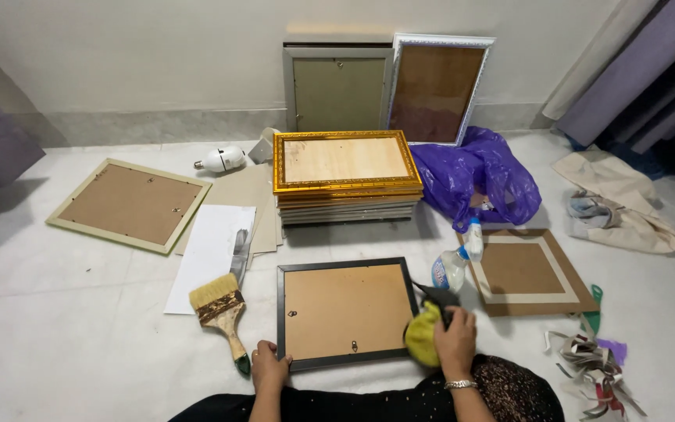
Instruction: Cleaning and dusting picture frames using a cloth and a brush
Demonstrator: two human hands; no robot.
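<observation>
Black picture frame (345, 312), back up, lying on floor (80, 328) before us. Our left hand (269, 366) pinching its lower-left corner; right hand (455, 341) pressing yellow cloth (422, 334), fingers closed, against right edge. Paintbrush (222, 312) lying left.

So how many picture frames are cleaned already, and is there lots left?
Can't tell how many are cleaned. In hand: the left hand steadies the black frame lying back-up, while the right hand presses a yellow cloth on its corner. Possibly waiting: the gold-topped stack of frames and two frames against the wall.
</observation>
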